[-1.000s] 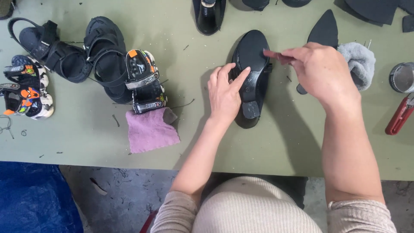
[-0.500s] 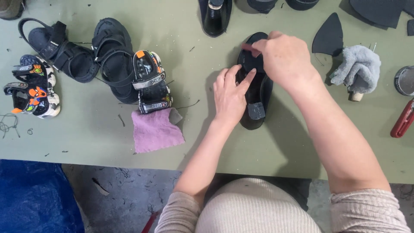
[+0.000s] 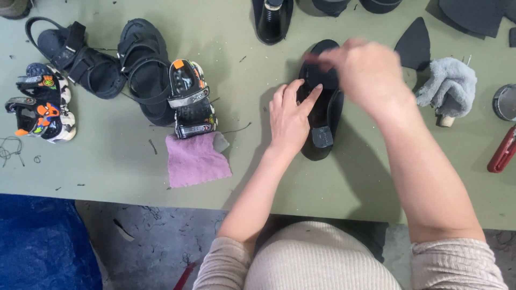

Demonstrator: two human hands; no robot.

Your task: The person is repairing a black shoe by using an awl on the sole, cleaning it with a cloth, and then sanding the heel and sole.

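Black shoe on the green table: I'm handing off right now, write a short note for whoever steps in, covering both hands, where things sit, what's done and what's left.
Left hand: flat on the table, fingers against the left edge of the black shoe, steadying it.
Right hand: over the shoe's toe end, blurred; whether it grips anything cannot be told.
Shoe: sole up, heel block toward the person, on the green table.
Nearby: pink cloth to the left by the sandals; grey fluffy cloth and a loose black sole piece to the right.
Done: shoe placed and braced.
Left: work on the sole's front end looks unfinished.
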